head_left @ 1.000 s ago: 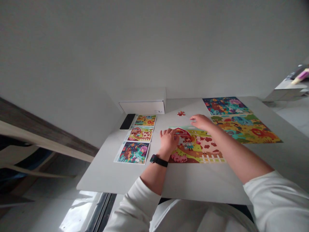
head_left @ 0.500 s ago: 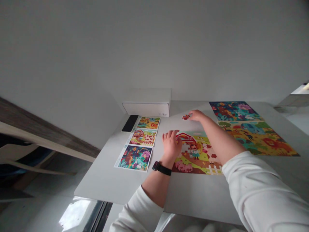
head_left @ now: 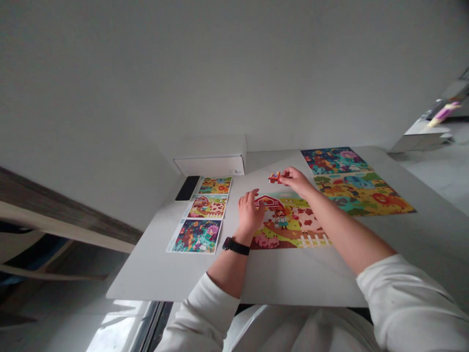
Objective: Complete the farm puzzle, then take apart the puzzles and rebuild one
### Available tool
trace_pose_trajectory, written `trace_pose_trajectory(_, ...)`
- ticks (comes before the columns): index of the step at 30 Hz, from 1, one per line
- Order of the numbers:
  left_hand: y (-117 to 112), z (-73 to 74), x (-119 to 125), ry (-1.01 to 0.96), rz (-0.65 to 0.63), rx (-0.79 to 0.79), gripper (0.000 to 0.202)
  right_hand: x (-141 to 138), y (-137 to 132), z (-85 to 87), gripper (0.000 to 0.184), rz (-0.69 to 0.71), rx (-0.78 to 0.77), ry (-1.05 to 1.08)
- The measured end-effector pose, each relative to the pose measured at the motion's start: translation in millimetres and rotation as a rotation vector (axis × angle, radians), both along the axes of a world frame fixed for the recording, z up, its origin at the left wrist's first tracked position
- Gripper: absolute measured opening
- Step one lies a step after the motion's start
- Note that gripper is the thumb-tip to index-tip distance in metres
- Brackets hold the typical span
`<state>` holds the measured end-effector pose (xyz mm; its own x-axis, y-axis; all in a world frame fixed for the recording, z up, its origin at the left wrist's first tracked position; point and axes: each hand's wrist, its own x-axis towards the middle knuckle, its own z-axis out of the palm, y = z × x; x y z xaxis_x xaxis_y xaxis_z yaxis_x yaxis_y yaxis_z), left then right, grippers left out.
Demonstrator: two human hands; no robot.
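Observation:
My right hand (head_left: 295, 181) pinches a small red jigsaw piece (head_left: 274, 177), with orange and white on it, above the table just beyond the farm puzzle. The farm jigsaw puzzle (head_left: 289, 238) lies flat in front of me, showing a red barn, a farmer, a cow, a pig and a white fence. Over its left edge rests my left hand (head_left: 251, 212), fingers bent and apart, with nothing seen in it. A black watch is on that wrist. My right forearm hides part of the puzzle's right side.
Left of the puzzle lie three small picture cards (head_left: 196, 237) in a column, with a black phone (head_left: 187, 188) beside them. A white box (head_left: 208, 164) stands at the back against the wall. To the right are a dark-blue puzzle (head_left: 333, 161) and a yellow safari puzzle (head_left: 366, 195).
My view has shifted, so the table sits further left. My right hand has raised the red piece so more of its face shows. My left hand stays at the puzzle's left edge.

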<state>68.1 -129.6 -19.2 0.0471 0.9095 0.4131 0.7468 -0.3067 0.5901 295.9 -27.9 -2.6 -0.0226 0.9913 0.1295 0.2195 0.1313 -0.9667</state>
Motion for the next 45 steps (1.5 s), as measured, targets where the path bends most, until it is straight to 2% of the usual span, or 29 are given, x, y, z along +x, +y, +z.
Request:
trace_pose_trajectory(4,-1,1.2,0,-0.105,-0.097,0.042,0.041,2,-57,9.7,0.045,-0.055,-0.057,0.283)
trace_pose_trajectory(7,-4,2.9,0,-0.158,-0.147,0.056,0.037,-1,-86,7.5,0.046,-0.076,-0.109,0.434)
trace_pose_trajectory(11,-12,4.0,-2,-0.195,-0.178,0.046,0.030,-13,-109,-5.1,0.048,-0.089,-0.126,0.496)
trace_pose_trajectory(15,-17,4.0,-4,-0.238,-0.191,0.038,0.026,-26,-123,-13.6,0.046,-0.027,-0.133,0.449)
trace_pose_trajectory(19,-21,6.5,-4,-0.280,-0.237,-0.007,0.025,-34,-132,-14.1,0.040,0.054,-0.063,0.247)
trace_pose_trajectory(22,-22,7.7,-4,-0.298,-0.289,-0.035,0.024,-38,-135,-14.5,0.040,0.085,-0.023,0.175)
trace_pose_trajectory(27,-19,3.7,-4,-0.407,-0.364,-0.114,0.026,-41,-136,-18.4,0.041,0.111,0.020,0.184)
trace_pose_trajectory(34,-16,1.7,-2,-0.778,-0.424,-0.227,0.046,-37,-135,-22.7,0.040,0.064,0.026,0.197)
trace_pose_trajectory(37,-16,3.1,0,-0.824,-0.410,-0.249,0.046,-35,-134,-24.1,0.036,0.102,0.021,0.202)
trace_pose_trajectory(45,-9,-1.1,-3,-0.897,-0.326,-0.229,0.044,-29,-127,-26.4,0.040,0.013,0.010,0.341)
